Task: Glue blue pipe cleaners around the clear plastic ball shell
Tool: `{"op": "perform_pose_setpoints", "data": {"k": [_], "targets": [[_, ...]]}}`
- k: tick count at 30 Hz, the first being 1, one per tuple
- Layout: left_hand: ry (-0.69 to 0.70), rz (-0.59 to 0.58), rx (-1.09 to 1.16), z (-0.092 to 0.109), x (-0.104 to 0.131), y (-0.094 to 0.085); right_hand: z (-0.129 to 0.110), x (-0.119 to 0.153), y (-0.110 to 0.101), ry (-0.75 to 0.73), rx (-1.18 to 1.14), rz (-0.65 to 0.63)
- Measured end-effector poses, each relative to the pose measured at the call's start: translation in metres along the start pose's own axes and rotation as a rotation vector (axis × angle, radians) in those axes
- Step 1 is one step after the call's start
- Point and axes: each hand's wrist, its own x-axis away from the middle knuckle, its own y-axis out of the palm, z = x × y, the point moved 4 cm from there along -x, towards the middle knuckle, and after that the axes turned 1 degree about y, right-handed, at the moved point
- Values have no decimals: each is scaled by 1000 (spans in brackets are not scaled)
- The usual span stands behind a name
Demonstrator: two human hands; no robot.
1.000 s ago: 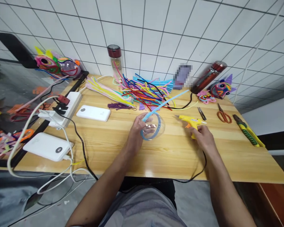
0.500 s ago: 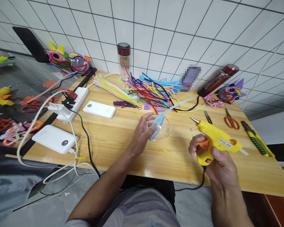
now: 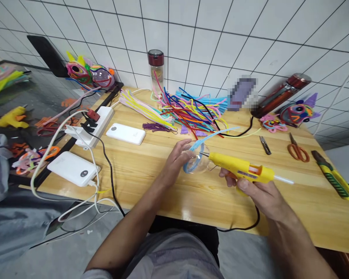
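My left hand [image 3: 179, 159] is closed round the left side of a clear plastic ball [image 3: 204, 164] low over the wooden table. A light-blue pipe cleaner [image 3: 201, 142] curves against the ball, its free end pointing up to the right. In my right hand [image 3: 254, 190] is a yellow hot glue gun [image 3: 235, 164], fingers wrapped round its handle. Its metal nozzle points left and appears to meet the blue strip on the ball. A clear glue stick [image 3: 283, 179] juts from the gun's back. My left fingertips are partly hidden behind the ball.
Pipe cleaners [image 3: 189, 110] lie heaped at the back. Snips [image 3: 265, 145], scissors [image 3: 298, 148] and pliers [image 3: 331, 174] lie to the right. Power banks [image 3: 71, 168] and a power strip [image 3: 100, 126] with trailing cables occupy the left. A thermos [image 3: 282, 95] leans against the wall beside a decorated fish [image 3: 298, 112].
My right hand has brought the glue gun left and levelled it, so its nozzle is now at the ball. The blue pipe cleaner now curves farther round the ball.
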Motion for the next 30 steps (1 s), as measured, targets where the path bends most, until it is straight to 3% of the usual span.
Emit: {"op": "perform_pose_setpoints", "data": {"k": [6, 30], "targets": [[1, 1, -62, 2, 0, -3, 8, -18, -9, -41, 37, -3], [-28, -15, -157, 13, 7, 7, 1, -18, -11, -70, 117, -9]]}}
